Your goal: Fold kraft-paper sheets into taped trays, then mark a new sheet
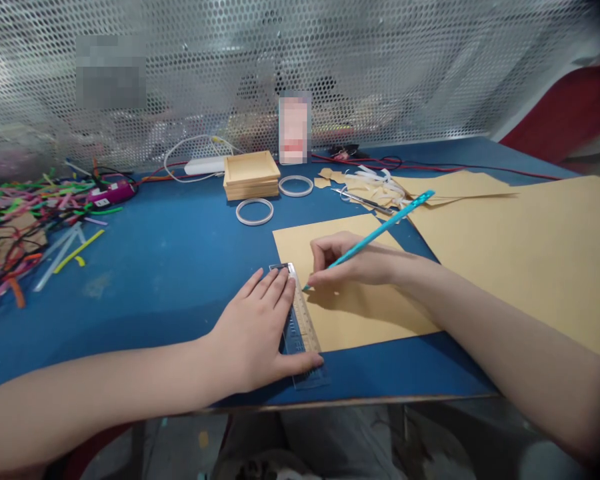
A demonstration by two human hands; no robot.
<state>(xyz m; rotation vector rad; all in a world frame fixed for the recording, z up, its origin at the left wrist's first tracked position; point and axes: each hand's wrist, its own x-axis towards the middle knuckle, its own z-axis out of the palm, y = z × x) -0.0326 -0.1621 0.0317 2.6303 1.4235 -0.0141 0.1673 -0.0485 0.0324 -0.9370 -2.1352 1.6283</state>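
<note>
Tabletop: broad, flat and blue point(145, 267), under everything else here.
Paper: tan rectangular sheet point(380, 323) lying flat in front of the person.
Left hand: fingers spread point(255, 327), grasping nothing, pressing the ruler down.
Right hand: closed in a writing pinch point(350, 260) on the pencil.
Ruler: clear straight plastic strip point(306, 323) straddling the sheet's left edge; the step looks like measuring or marking.
Pencil: slim turquoise shaft point(380, 232), slanted; the next stroke calls for a steady ruler.
Pencil tip: beside the ruler; paper contact is too small to confirm.
</note>
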